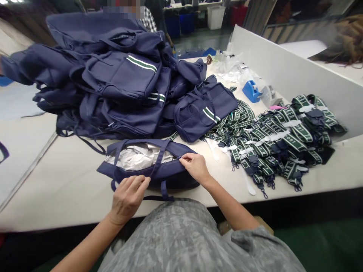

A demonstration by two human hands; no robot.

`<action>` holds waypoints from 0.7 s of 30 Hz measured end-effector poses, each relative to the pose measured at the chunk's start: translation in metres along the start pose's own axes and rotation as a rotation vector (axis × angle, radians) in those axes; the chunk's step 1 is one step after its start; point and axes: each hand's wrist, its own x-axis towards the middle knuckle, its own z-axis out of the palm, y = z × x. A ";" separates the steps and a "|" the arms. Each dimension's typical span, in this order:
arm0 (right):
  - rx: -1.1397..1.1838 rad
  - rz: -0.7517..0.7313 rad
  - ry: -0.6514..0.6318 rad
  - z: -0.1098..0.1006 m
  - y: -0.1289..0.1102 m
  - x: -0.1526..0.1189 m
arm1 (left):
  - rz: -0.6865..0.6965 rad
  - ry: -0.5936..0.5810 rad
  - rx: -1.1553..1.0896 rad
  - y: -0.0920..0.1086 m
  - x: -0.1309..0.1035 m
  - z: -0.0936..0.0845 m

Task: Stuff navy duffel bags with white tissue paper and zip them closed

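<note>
Right in front of me a navy bag (pixel 176 175) lies on the table with its top unzipped. Crumpled white paper (pixel 138 155) fills the opening, and a carry strap (pixel 159 158) crosses over it. My right hand (pixel 195 166) pinches the zipper at the right end of the opening; its pull is mostly hidden by the fingers. At the near edge of the opening, my left hand (pixel 130 194) is closed with the fingertips on the bag's rim by the strap. Exactly what those fingers pinch is hard to see, but it looks like the bag's edge.
A tall heap of navy bags (pixel 121 79) stands behind, some with green-and-white stripes. Green lettered straps with metal clips (pixel 272 139) are piled at the right. Beyond them are a blue tape dispenser (pixel 252 91), clear plastic (pixel 231 66) and a white partition (pixel 292 71). A person (pixel 150 20) is behind the heap.
</note>
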 end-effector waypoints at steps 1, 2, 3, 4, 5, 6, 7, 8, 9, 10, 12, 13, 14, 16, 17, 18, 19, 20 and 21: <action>0.030 -0.024 0.026 0.001 0.003 -0.001 | -0.020 -0.016 -0.010 0.002 -0.005 0.004; 0.070 -0.041 0.047 0.002 0.005 -0.002 | -0.059 -0.033 -0.023 0.003 -0.008 0.008; 0.126 -0.038 0.053 0.003 0.007 -0.002 | -0.102 -0.050 -0.042 0.004 -0.011 0.010; 0.197 -0.010 0.040 0.005 0.009 -0.003 | -0.144 -0.065 -0.064 0.004 -0.013 0.012; 0.275 0.038 0.011 0.006 0.010 -0.003 | -0.178 -0.074 -0.090 0.004 -0.014 0.012; 0.349 0.092 -0.025 0.007 0.010 -0.003 | -0.194 -0.075 -0.119 0.004 -0.015 0.012; 0.412 0.141 -0.060 0.009 0.010 -0.003 | -0.199 -0.067 -0.145 0.004 -0.015 0.012; 0.459 0.175 -0.084 0.010 0.009 -0.002 | -0.194 -0.058 -0.159 0.004 -0.014 0.011; 0.490 0.193 -0.094 0.011 0.008 -0.002 | -0.193 -0.048 -0.158 0.003 -0.013 0.010; 0.510 0.197 -0.094 0.012 0.008 -0.001 | -0.203 -0.043 -0.148 0.002 -0.012 0.010; 0.539 0.199 -0.090 0.014 0.006 0.000 | -0.245 -0.042 -0.141 -0.003 -0.009 0.010; 0.545 0.196 -0.090 0.014 0.006 0.000 | -0.268 -0.057 -0.159 -0.007 -0.007 0.011; 0.539 0.187 -0.093 0.014 0.006 0.000 | -0.285 -0.088 -0.197 -0.011 -0.006 0.013; 0.497 0.146 -0.103 0.013 0.004 -0.001 | -0.302 -0.196 -0.314 -0.021 -0.001 0.018; 0.463 0.115 -0.106 0.012 0.003 -0.001 | -0.308 -0.270 -0.382 -0.026 0.002 0.021; 0.425 0.080 -0.108 0.012 0.001 -0.002 | -0.317 -0.353 -0.451 -0.032 0.005 0.024; 0.383 0.040 -0.107 0.012 -0.002 -0.003 | -0.331 -0.434 -0.524 -0.038 0.008 0.027; 0.336 -0.006 -0.100 0.013 -0.006 -0.004 | -0.348 -0.514 -0.603 -0.043 0.011 0.031; 0.278 -0.058 -0.091 0.015 -0.010 -0.005 | -0.372 -0.589 -0.684 -0.049 0.014 0.034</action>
